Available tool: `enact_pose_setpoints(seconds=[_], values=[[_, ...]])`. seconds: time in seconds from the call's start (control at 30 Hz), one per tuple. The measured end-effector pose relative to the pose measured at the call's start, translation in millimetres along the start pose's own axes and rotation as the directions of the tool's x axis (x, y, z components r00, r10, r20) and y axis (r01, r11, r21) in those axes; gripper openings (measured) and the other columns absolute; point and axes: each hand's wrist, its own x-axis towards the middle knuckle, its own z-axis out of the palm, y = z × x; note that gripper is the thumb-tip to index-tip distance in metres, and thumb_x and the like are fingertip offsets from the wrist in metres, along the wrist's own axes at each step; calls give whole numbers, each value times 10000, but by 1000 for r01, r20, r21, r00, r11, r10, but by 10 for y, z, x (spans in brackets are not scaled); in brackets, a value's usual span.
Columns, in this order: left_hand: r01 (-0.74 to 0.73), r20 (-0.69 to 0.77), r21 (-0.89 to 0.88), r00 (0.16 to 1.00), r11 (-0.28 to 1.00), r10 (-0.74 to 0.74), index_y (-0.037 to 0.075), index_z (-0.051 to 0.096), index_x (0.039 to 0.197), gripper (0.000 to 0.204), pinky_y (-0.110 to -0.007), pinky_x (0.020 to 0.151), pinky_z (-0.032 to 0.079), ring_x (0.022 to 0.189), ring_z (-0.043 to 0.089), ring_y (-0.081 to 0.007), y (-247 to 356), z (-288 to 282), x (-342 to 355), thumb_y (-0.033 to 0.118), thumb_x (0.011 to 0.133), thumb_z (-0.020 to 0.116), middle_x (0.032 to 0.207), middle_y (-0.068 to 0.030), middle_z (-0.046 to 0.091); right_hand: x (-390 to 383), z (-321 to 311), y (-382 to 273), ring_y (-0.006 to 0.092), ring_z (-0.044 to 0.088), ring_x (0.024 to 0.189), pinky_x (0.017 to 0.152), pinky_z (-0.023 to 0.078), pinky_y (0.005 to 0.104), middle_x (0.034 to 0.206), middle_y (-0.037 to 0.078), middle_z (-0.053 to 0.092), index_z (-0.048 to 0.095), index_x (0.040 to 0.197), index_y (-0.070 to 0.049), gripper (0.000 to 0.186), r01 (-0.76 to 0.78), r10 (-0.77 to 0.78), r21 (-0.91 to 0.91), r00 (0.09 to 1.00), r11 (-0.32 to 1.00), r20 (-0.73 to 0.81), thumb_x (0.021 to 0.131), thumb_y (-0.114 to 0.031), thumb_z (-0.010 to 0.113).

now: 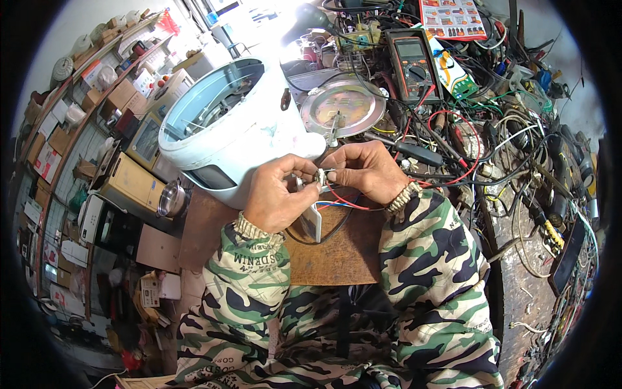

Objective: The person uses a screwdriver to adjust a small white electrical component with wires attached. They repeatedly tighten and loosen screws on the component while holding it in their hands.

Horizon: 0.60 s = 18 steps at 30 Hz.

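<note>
My left hand (280,193) pinches a small light-coloured component (320,175) in the middle of the view. My right hand (363,172) meets it from the right, thumb and forefinger closed on the same component or a wire at it. Red, blue and white wires (342,201) run from there. A flat pale grey panel (311,223) stands below my fingers on the brown wooden board (334,262). Just beyond my hands is a white round appliance housing (227,152), open at the top.
A round metal plate (317,110) and a multimeter (409,65) lie at the back. Tangled cables, tools and probe leads crowd the right side, with a black screwdriver-like handle (421,153) among them. On the left are shelves of boxes, microwave-like appliances and a metal bowl (172,198).
</note>
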Motion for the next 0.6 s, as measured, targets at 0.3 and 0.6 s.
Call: enact_pose_setpoints(seconds=[0.3, 0.6], values=[[68, 33, -54, 997, 996, -66, -72, 611, 1095, 274, -257, 844, 534, 953, 640, -121, 61, -126, -69, -89, 825, 657, 1035, -95, 660, 50, 97, -1, 114, 659, 806, 746, 533, 265, 891, 69, 715, 704, 1034, 61, 205, -14, 14, 12, 1000, 1000, 14, 831, 36, 698], [72, 71, -99, 995, 992, -65, -52, 614, 1058, 264, -273, 861, 517, 951, 626, -114, 65, -104, -18, -34, 806, 693, 1026, -68, 656, 21, 60, 12, 106, 655, 818, 751, 532, 255, 906, 55, 707, 706, 1023, 50, 187, -26, 25, 55, 999, 998, 22, 836, 40, 701]])
